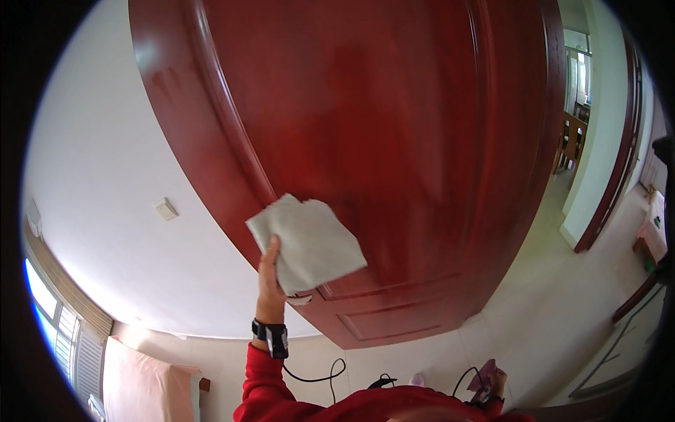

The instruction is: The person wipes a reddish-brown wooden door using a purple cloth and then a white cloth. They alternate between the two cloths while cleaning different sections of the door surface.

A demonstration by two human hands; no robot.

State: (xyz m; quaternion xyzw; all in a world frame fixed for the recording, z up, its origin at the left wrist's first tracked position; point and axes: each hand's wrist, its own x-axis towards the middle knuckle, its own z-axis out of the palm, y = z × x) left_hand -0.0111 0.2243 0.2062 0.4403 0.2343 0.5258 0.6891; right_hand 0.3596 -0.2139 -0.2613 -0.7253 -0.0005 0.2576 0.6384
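Observation:
My left hand [268, 278] is raised in front of a glossy dark red panelled door [365, 141]. It grips a pale grey cloth [313, 243] by its left side, with the thumb lying over the near face and the other fingers hidden behind. The cloth is spread nearly flat over the lower left part of the door; whether it touches the surface I cannot tell. Just below the cloth, a metal door handle [300, 300] partly shows. Low at the right, my right hand [498, 382] is closed on a dull purple cloth [482, 376], held beside my body.
On the white wall left of the door is a light switch [166, 209]. A bed with a pink cover [144, 380] stands at the lower left, near a window. Black cables [330, 373] hang by my body. Past the door's right edge, a doorway shows a wooden chair [573, 137].

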